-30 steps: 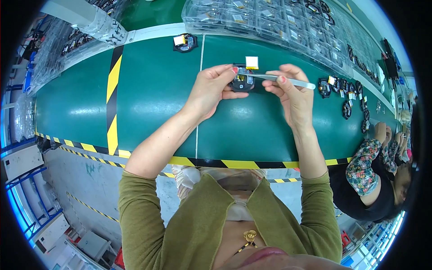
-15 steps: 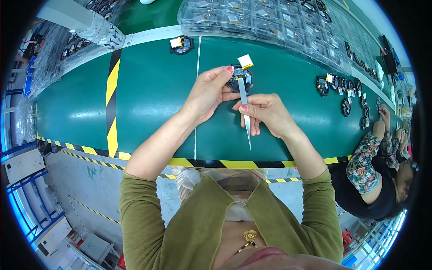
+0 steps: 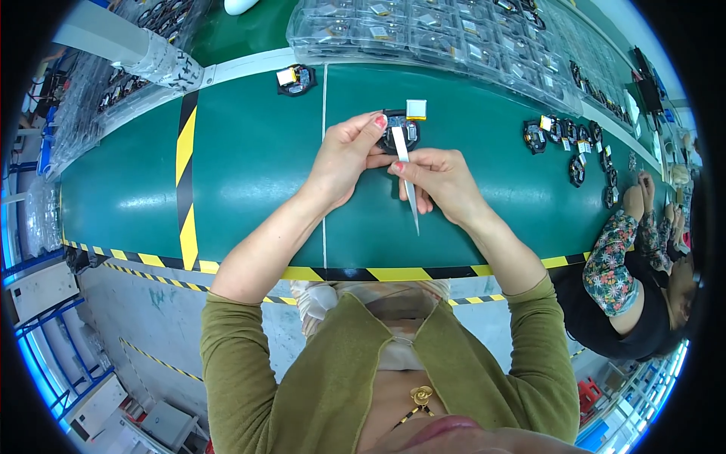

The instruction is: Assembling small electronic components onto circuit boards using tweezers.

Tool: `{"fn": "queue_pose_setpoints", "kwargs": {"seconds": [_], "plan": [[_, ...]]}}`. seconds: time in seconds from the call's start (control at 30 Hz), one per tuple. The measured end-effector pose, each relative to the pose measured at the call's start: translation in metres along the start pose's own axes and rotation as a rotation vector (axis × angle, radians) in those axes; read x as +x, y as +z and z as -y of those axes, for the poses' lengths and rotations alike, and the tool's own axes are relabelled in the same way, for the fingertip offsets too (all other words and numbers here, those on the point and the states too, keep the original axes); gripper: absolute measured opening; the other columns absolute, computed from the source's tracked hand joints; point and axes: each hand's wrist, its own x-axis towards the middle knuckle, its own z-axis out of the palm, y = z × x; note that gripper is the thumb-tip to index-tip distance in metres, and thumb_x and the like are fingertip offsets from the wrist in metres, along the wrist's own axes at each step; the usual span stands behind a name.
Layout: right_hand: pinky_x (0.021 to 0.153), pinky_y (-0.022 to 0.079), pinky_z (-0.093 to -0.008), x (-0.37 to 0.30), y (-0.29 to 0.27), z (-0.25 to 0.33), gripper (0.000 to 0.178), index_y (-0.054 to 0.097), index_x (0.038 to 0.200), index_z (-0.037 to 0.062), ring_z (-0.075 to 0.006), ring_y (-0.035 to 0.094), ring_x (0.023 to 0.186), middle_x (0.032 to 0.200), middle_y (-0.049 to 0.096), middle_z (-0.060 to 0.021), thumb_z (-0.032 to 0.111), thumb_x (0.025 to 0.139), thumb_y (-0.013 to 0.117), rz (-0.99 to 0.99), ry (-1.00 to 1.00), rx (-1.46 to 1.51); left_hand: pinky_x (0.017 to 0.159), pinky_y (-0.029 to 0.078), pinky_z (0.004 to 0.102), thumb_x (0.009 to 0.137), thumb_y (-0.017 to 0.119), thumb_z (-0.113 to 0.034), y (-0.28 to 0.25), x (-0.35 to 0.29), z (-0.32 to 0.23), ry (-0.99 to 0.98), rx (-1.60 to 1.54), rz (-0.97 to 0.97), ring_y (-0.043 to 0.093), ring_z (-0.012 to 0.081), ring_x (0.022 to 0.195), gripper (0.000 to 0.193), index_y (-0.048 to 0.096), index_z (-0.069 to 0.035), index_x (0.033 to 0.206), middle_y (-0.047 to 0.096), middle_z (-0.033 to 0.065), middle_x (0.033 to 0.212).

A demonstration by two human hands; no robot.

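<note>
My left hand (image 3: 349, 155) grips the left edge of a round black watch-like housing (image 3: 408, 135) between thumb and fingers. Its open face shows a circuit board, and a small silver battery (image 3: 416, 109) with a yellow edge stands out past its far rim. My right hand (image 3: 440, 181) pinches silver tweezers (image 3: 406, 174), held back to front. Their blunt end lies over the board, though contact with it is unclear; the pointed end slants toward me. Farther left on the green bench (image 3: 257, 166) sits another such housing (image 3: 296, 79) with its battery.
Clear plastic trays (image 3: 363, 34) filled with similar parts line the far side. Several housings (image 3: 563, 135) lie in a cluster at the right. Striped tape (image 3: 393, 274) marks the bench's near edge. A co-worker's arm (image 3: 611, 253) reaches in at the far right; a post (image 3: 162, 60) stands far left.
The housing and both hands appear slightly farther left, as does the bench scene. The battery looks squarer to me, and the tweezers have shifted a little up and left. Both grips stay the same.
</note>
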Motion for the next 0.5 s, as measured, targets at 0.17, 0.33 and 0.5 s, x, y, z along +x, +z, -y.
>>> {"fn": "queue_pose_setpoints", "kwargs": {"seconds": [0.17, 0.33, 0.5], "plan": [[0.045, 0.042, -0.0315, -0.001, 0.005, 0.0, 0.01, 0.055, 0.082, 0.0025, -0.0186, 0.057, 0.052, 0.065, 0.058, -0.0084, 0.011, 0.078, 0.055, -0.281, -0.335, -0.749, 0.065, 0.053, 0.0238, 0.086, 0.049, -0.014, -0.008, 0.006, -0.001, 0.133, 0.098, -0.143, 0.059, 0.0143, 0.081, 0.025, 0.055, 0.001, 0.105, 0.059, 0.0083, 0.093], [0.047, 0.046, -0.0337, -0.008, 0.003, -0.009, 0.019, 0.053, 0.091, 0.0101, -0.0258, 0.058, 0.056, 0.07, 0.057, -0.0088, 0.016, 0.075, 0.06, -0.442, -0.688, -1.256, 0.063, 0.048, 0.0295, 0.082, 0.054, -0.013, -0.015, 0.016, -0.003, 0.553, 0.9, -0.149, 0.06, 0.021, 0.073, 0.017, 0.063, -0.001, 0.09, 0.06, 0.013, 0.086], [0.042, 0.043, -0.0333, -0.009, -0.041, -0.005, 0.025, 0.053, 0.09, 0.0086, -0.0245, 0.056, 0.052, 0.063, 0.055, -0.0095, 0.027, 0.075, 0.061, -0.565, -0.637, -1.441, 0.061, 0.046, 0.0385, 0.085, 0.048, -0.02, -0.039, 0.003, -0.047, 0.821, 1.753, -0.632, 0.056, 0.0299, 0.074, 0.018, 0.06, -0.007, 0.09, 0.056, 0.0111, 0.084]]}}
